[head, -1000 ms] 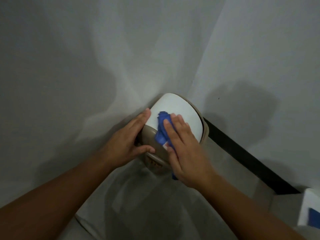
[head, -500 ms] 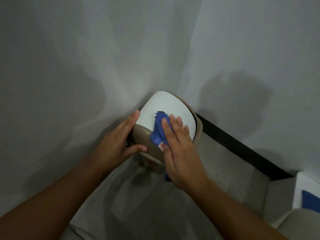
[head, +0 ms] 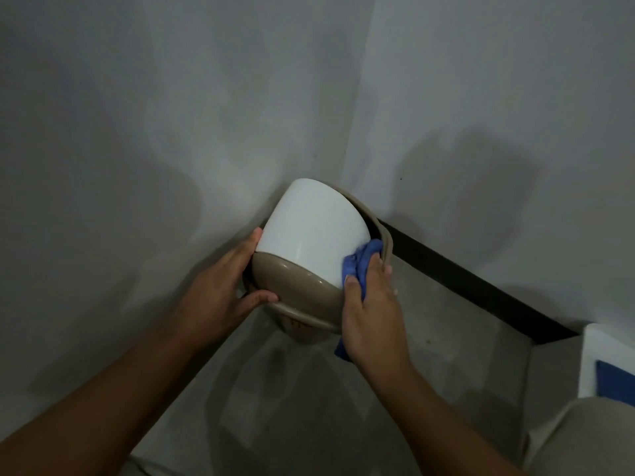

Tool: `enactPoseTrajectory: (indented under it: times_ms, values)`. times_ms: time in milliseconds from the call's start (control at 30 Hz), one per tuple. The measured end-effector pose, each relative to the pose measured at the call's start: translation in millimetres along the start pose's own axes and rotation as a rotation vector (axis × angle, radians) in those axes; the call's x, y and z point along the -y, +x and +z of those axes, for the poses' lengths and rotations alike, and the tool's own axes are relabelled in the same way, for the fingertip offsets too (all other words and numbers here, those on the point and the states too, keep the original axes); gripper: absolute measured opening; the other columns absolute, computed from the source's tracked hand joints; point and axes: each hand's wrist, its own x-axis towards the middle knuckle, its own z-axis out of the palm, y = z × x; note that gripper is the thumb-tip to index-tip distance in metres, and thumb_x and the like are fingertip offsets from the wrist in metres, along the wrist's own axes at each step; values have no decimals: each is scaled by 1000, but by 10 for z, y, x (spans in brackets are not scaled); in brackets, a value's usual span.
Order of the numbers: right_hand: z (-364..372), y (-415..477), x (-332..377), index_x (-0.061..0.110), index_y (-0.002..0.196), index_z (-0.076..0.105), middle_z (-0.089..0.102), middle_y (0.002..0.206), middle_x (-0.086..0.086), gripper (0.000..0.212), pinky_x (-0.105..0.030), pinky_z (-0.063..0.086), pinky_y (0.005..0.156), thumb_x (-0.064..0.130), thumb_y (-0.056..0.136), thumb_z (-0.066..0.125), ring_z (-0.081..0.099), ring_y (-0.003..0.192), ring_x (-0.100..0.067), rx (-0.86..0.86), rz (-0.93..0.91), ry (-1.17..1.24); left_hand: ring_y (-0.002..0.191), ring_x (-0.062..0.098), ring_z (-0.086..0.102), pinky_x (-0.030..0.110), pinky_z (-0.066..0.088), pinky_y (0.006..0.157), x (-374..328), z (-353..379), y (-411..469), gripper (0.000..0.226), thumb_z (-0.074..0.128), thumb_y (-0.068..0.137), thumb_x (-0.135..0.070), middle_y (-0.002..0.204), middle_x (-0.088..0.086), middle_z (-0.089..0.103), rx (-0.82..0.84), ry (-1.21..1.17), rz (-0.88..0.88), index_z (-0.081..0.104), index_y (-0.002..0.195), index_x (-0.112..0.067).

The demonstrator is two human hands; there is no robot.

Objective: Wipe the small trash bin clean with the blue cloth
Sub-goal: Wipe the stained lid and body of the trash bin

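The small trash bin [head: 309, 235] stands in the room's corner, with a white domed lid and a beige rim and body. My left hand [head: 220, 290] grips its left side, thumb on the beige rim. My right hand [head: 369, 304] presses the blue cloth [head: 360, 262] against the lid's right edge. Part of the cloth hangs out below my palm. The bin's lower body is mostly hidden beneath the lid and my hands.
Two grey walls [head: 171, 115] meet behind the bin. A black skirting strip [head: 481, 290] runs along the right wall above the grey floor [head: 292, 389]. A white object with a blue patch [head: 608, 369] sits at the right edge, a beige rounded surface [head: 591, 441] below it.
My right hand has slid the cloth from the lid's middle to its right edge. The left hand keeps its hold on the bin's left side.
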Motion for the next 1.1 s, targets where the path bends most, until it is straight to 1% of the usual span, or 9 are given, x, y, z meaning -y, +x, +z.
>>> enactPoseTrajectory:
  times_ms: [67, 267, 433, 533, 667, 767, 833, 933, 1100]
  values:
    - [-2, -33, -36, 21, 149, 5, 10, 159, 1, 58, -30, 2, 115, 39, 99, 30, 3, 144, -13, 5, -19, -21, 124, 19, 53, 30, 43, 101, 5, 11, 5, 100, 66, 70, -60, 148, -2, 45, 4, -7, -2, 20, 152, -30]
    - [-197, 364, -9, 7, 148, 9, 9, 158, -13, 51, -39, 10, 118, 18, 101, 27, 6, 145, -25, 71, 51, -191, 119, 22, 58, 27, 42, 97, -14, 32, 12, 97, 67, 73, -57, 142, 4, 52, -1, 47, 12, 24, 153, -24]
    - [-201, 7, -177, 26, 148, 10, 21, 157, -3, 52, -40, 19, 117, 25, 101, 31, 25, 140, -20, 43, 33, 1, 115, 22, 61, 34, 49, 96, -15, 1, 19, 95, 73, 76, -47, 141, 4, 54, 26, 35, 26, 23, 153, -24]
    - [-21, -364, -275, 33, 145, 3, 10, 158, 8, 53, -32, 12, 118, 25, 100, 31, 11, 143, -5, -53, -114, 121, 112, 19, 63, 31, 49, 92, 21, 6, 31, 90, 73, 80, -43, 142, 1, 53, 62, 36, 39, 22, 153, -28]
    - [161, -553, -399, 37, 146, -2, -5, 156, 25, 53, -29, 2, 118, 31, 100, 25, 1, 144, -8, -70, -322, 36, 102, 14, 67, 34, 53, 85, 79, -50, 45, 74, 62, 81, -53, 131, -3, 61, 129, -21, 28, 32, 146, -33]
    - [198, -501, -394, 23, 148, 10, 6, 158, 12, 52, -35, 2, 118, 26, 99, 26, 3, 145, -14, -114, -314, 48, 114, 7, 60, 39, 52, 91, 90, -84, 41, 72, 66, 80, -51, 133, -7, 57, 125, -67, 10, 36, 143, -37]
    - [198, -475, -371, 21, 148, 15, 12, 158, 9, 51, -38, 4, 118, 25, 98, 27, 5, 145, -15, -141, -297, 107, 117, 4, 57, 37, 50, 97, 25, -32, 30, 69, 75, 79, -32, 133, -12, 56, 87, -226, -74, 42, 140, -38]
    - [208, -456, -313, 38, 145, 12, 10, 154, 25, 49, -37, 8, 119, 29, 99, 29, 7, 144, -8, -143, -258, 239, 110, 5, 63, 37, 51, 96, -72, -11, 5, 63, 71, 80, 4, 120, -14, 67, 13, -550, -281, 59, 124, -40]
    - [281, -508, -302, 35, 145, 23, 26, 152, 20, 48, -19, 18, 113, 24, 99, 34, 19, 141, -3, -170, -184, 402, 95, 21, 70, 38, 56, 78, -93, -122, -111, 39, 56, 82, -3, 107, 1, 74, -114, -809, -559, 73, 106, -28]
